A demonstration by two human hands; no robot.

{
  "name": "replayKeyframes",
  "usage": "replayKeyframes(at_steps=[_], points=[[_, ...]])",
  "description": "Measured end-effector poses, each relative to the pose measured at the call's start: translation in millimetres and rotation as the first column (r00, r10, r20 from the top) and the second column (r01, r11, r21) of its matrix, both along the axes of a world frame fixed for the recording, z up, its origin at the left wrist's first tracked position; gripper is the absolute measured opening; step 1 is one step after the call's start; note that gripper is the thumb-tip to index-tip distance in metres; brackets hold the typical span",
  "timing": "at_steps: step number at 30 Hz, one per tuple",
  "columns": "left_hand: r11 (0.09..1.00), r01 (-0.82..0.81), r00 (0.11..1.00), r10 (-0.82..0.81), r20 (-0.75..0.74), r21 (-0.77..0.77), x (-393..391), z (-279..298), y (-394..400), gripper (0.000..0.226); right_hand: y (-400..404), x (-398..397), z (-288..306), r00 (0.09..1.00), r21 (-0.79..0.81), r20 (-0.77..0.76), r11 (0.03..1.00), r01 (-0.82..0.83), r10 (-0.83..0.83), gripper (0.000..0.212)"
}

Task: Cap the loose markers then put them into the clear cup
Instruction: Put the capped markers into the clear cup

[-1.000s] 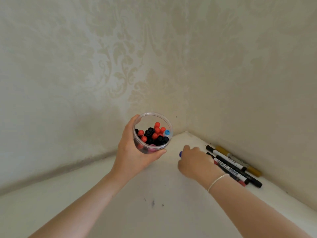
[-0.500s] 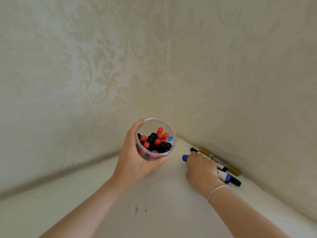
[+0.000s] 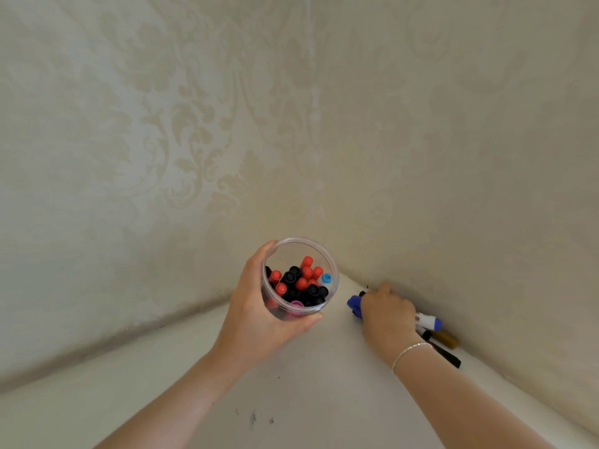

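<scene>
Wallpapered walls (image 3: 194, 140): two, meeting in a corner just beyond both hands.
Table (image 3: 308, 393): white, narrowing into that corner; open surface lies nearer than the hands and to the left, with small dark specks.
Left hand (image 3: 259, 315): wrapped around the clear cup (image 3: 299, 277), held above the table; inside it stand capped markers, red, black, one light blue.
Right hand (image 3: 387, 314): fingers curled over the loose markers (image 3: 434, 332) along the right wall, gripping a blue-capped one (image 3: 355, 304) whose ends stick out either side; gold and black ones lie beneath the wrist.
Bracelet (image 3: 410, 350): thin, on the right wrist.
Change: the right hand has gathered the markers closer to the corner than half a second ago.
</scene>
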State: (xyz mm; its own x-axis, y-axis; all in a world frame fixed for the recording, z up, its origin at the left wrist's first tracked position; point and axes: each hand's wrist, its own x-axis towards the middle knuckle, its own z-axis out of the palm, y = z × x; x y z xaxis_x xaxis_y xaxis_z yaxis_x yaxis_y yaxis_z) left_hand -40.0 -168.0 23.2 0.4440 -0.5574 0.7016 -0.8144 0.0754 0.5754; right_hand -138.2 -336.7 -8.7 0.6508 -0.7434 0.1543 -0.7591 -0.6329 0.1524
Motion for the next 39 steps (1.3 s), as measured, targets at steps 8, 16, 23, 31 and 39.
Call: replayKeyframes(at_steps=[8, 16, 23, 31, 39], points=[[1.000, 0.000, 1.000, 0.000, 0.013, 0.001, 3, 2, 4, 0.102, -1, 10, 8, 0.991, 0.089, -0.059, 0.990, -0.111, 0.117, 0.024], [1.000, 0.021, 1.000, -0.021, -0.008, 0.008, 11, 0, 10, 0.103, -2, 17, 52, 0.835, 0.434, 0.550, 0.855, -0.285, -0.002, 0.027], [1.000, 0.018, 0.999, -0.018, -0.035, -0.011, 19, -2, 12, 0.102, 29, 8, 146, 0.098, 0.106, 0.994, 0.752, -0.651, -0.055, 0.017], [0.999, 0.043, 0.998, -0.043, -0.049, -0.015, 19, 2, 10, 0.100, 63, 27, 152, -0.050, -0.131, 0.990, 0.749, -0.650, 0.130, 0.018], [0.999, 0.042, 0.992, -0.044, -0.122, -0.023, 21, 3, 8, 0.103, 56, 19, 156, -0.073, 0.035, 0.990, 0.707, -0.706, -0.122, 0.019]])
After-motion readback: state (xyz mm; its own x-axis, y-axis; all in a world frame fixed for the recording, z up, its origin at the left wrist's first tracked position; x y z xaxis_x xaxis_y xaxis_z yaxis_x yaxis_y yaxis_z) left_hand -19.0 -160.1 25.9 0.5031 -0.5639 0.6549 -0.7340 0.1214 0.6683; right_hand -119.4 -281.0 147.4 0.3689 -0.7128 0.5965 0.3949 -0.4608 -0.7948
